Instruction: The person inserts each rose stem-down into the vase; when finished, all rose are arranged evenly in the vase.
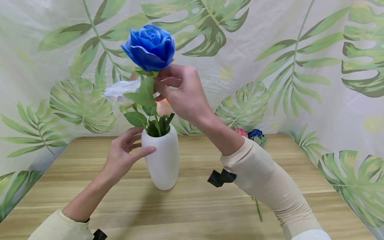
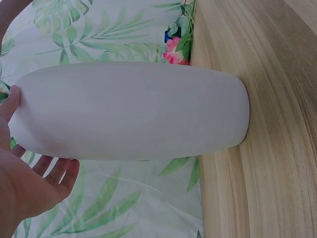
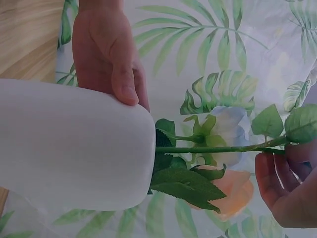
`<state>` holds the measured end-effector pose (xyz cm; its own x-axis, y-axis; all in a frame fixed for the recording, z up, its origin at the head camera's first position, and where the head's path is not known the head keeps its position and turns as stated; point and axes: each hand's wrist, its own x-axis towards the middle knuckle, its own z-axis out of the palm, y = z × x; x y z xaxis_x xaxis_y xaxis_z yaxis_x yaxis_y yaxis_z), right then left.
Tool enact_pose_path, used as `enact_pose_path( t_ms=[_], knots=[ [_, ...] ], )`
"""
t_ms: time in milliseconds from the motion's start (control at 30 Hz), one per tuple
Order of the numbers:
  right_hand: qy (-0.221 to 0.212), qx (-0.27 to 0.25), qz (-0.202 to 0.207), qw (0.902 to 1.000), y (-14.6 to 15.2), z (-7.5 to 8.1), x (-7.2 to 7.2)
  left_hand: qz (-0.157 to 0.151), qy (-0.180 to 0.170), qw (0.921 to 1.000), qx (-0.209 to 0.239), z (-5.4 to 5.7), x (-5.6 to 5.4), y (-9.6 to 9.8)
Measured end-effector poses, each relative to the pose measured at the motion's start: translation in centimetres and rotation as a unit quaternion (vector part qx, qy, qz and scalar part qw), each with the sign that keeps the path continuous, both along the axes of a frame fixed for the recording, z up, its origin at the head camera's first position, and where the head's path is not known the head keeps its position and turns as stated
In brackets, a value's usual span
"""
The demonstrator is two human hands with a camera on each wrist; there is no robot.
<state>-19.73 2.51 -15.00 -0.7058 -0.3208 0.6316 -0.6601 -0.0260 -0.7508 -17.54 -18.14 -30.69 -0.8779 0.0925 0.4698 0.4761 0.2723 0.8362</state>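
Observation:
A tall white vase stands on the wooden table, a white rose and a peach rose in its mouth. My left hand holds the vase near the rim, thumb on the near side and fingers round the far left side. In the left wrist view the vase lies between thumb and fingers. Above it, my right hand pinches the stem of a large blue rose just under the bloom. The stem runs down into the vase mouth in the right wrist view.
Behind my right forearm, a pink flower and a dark blue flower lie on the table; a green stem shows below the sleeve. A leaf-patterned cloth hangs behind the table.

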Motion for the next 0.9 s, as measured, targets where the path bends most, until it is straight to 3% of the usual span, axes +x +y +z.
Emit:
enact_pose_path(
  t_ms=[300, 733, 900],
  knots=[
    [-0.028, -0.056, -0.006, 0.998, 0.0, -0.1, 0.6, 0.003, -0.006, 1.0, 0.001, 0.1, 0.1, 0.0],
    [-0.062, -0.061, -0.041, 0.9953, 0.3, 0.8, 0.6, 0.009, -0.013, 0.9999, -0.005, 0.0, 0.2, 0.0],
    [-0.077, -0.069, -0.03, 0.9942, 0.2, 1.0, 0.5, 0.006, -0.006, 1.0, 0.001, 0.0, 0.1, 0.0]
  ],
)
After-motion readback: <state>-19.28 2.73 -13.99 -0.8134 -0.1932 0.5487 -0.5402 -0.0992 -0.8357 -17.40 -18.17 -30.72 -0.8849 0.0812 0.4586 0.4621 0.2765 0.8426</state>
